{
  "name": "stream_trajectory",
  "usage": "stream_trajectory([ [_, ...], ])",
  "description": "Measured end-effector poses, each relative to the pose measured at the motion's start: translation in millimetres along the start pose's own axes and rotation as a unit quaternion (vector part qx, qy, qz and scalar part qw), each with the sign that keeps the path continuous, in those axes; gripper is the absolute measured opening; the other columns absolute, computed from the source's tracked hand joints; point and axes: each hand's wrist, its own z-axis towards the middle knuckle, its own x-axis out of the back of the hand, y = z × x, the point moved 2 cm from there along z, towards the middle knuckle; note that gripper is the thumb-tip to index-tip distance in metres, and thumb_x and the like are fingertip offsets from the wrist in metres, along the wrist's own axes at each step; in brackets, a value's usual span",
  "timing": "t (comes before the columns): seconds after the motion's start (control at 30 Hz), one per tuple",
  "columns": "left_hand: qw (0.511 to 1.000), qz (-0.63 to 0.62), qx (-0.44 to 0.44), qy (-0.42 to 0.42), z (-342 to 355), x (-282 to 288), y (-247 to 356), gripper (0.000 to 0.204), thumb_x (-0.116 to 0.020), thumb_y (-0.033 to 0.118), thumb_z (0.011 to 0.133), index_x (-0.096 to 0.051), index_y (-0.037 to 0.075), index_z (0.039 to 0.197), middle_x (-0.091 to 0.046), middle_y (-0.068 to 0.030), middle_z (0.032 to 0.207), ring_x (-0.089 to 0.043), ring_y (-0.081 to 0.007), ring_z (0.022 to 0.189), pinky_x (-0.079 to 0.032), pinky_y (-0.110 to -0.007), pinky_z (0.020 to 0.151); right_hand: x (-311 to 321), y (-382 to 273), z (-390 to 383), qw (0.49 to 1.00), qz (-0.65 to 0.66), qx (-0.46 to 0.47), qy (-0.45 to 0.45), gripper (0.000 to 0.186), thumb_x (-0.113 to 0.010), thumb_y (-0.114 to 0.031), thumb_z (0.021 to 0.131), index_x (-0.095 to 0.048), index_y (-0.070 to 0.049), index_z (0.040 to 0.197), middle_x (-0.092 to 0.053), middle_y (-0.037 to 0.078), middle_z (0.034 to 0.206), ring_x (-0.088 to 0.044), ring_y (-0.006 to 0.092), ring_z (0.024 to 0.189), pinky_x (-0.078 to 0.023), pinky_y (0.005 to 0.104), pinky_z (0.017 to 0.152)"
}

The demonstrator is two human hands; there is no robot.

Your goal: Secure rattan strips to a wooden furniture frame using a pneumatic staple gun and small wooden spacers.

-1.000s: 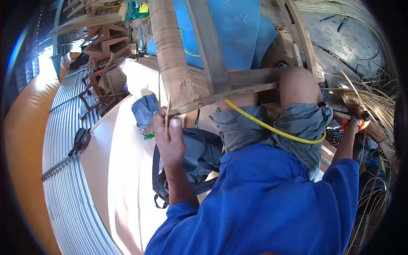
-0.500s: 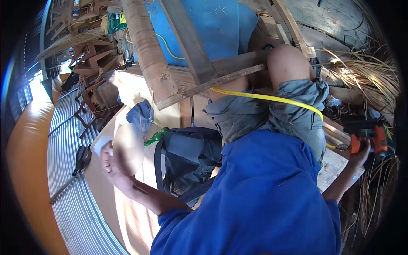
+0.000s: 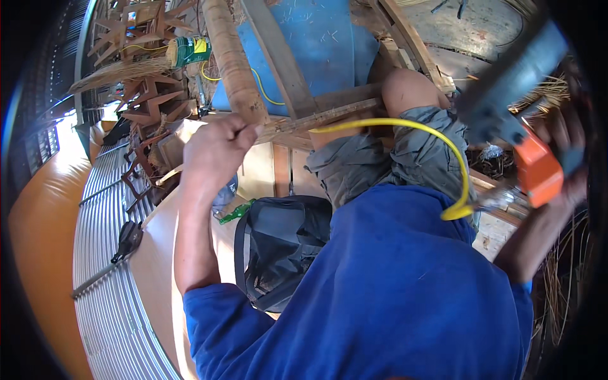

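Observation:
In my right hand [image 3: 573,188] is an orange and black pneumatic nail gun [image 3: 538,170], raised at the right with its dark barrel end slanting up and away, blurred. A yellow air hose [image 3: 437,130] joins it through a metal fitting and loops across my lap. My left hand [image 3: 218,147] is closed at the left end of a wooden frame [image 3: 342,113], its curled fingers covering the end of the thin crosspiece. The frame's long rails run away from me, and its near end lies by my knees.
A blue sheet [image 3: 310,47] lies under the frame. A black bag [image 3: 285,240], green bottle [image 3: 237,211] and dark blue cloth [image 3: 225,193] are on pale boards to my left, beside corrugated metal [image 3: 114,253]. Star-shaped wooden pieces [image 3: 149,104] stand far left; dry stalks [image 3: 554,95] lie right.
My left hand has moved from the pale, blurred round thing at the left to the frame's end. My right hand has lifted the nail gun up and inward, drawing the hose along.

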Motion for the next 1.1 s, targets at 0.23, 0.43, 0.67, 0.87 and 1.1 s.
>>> stream_trajectory([
  [0.23,0.999,0.019,0.001,-0.036,9,-25,9,0.027,-0.058,0.032,0.083,-0.064,0.006,0.079,-0.06,-0.0166,0.065,-0.06,-0.0339,0.067,-0.046,-0.042,0.061,7,119,47,0.995,-0.073,0.011,0.068,0.024,-0.055,-0.018,0.083,-0.056,0.004,0.09,-0.059,0.009,0.07,-0.059,0.0177,0.071,-0.046,0.0294,0.064],
  [0.43,0.983,-0.146,0.053,-0.1,19,-38,-35,0.024,-0.06,0.023,0.082,-0.06,0.0,0.077,-0.051,-0.0105,0.056,-0.05,-0.0171,0.053,-0.041,-0.032,0.056,-1,147,49,0.953,-0.287,-0.071,0.071,0.015,-0.06,-0.01,0.078,-0.055,0.0,0.088,-0.052,0.005,0.065,-0.05,0.013,0.057,-0.042,0.0264,0.056],
  [0.67,0.962,-0.244,0.083,-0.092,21,-50,-67,0.024,-0.06,0.019,0.085,-0.054,0.0,0.072,-0.04,0.0013,0.059,-0.036,-0.0061,0.058,-0.033,-0.025,0.053,14,181,55,0.939,-0.305,-0.151,0.052,0.012,-0.062,-0.008,0.078,-0.056,-0.002,0.086,-0.054,0.003,0.068,-0.053,0.011,0.062,-0.043,0.0254,0.059],
  [0.87,0.97,-0.197,0.057,-0.128,31,-40,-60,0.028,-0.06,0.016,0.086,-0.048,0.0,0.065,-0.035,0.0065,0.058,-0.031,-0.0036,0.056,-0.027,-0.024,0.048,19,228,37,0.931,-0.25,-0.251,0.09,0.022,-0.069,-0.016,0.077,-0.06,-0.005,0.094,-0.06,0.0,0.079,-0.057,0.0096,0.073,-0.045,0.024,0.067],
  [1.1,0.959,-0.245,0.105,-0.094,27,-32,-71,0.025,-0.06,0.014,0.086,-0.052,0.0,0.068,-0.039,0.0055,0.057,-0.032,-0.0035,0.055,-0.028,-0.023,0.048,30,243,23,0.915,-0.365,-0.162,-0.048,0.046,-0.073,-0.009,0.07,-0.057,-0.004,0.112,-0.064,0.007,0.104,-0.06,0.0146,0.096,-0.046,0.0295,0.089],
])
